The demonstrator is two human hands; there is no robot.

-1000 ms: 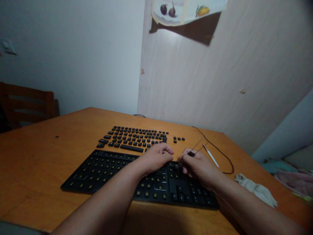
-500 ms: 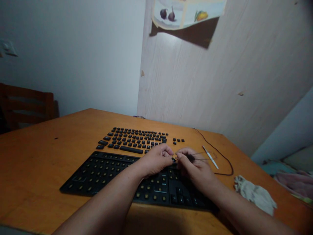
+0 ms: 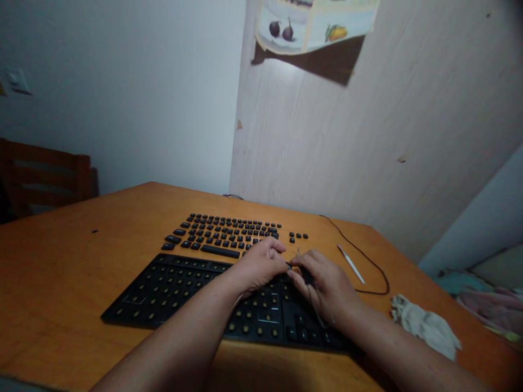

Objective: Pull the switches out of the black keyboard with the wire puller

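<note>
Clamping a wire tool (image 3: 307, 276), fingers of the right hand (image 3: 330, 282) lay just right of a dark piece (image 3: 289, 265); the grip of the left hand (image 3: 257, 265), opposite, was unclear.

Loose keycaps (image 3: 231, 234) lie behind 1 keyboard (image 3: 180, 286); 1 cloth (image 3: 425, 326) lies right.

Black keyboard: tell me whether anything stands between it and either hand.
Nothing visible blocks the left hand, whose fingers are at the keyboard. The right hand holds a dark, thin-wired tool above the keyboard; that alone could come between them. Loose keycaps lie beyond.
</note>
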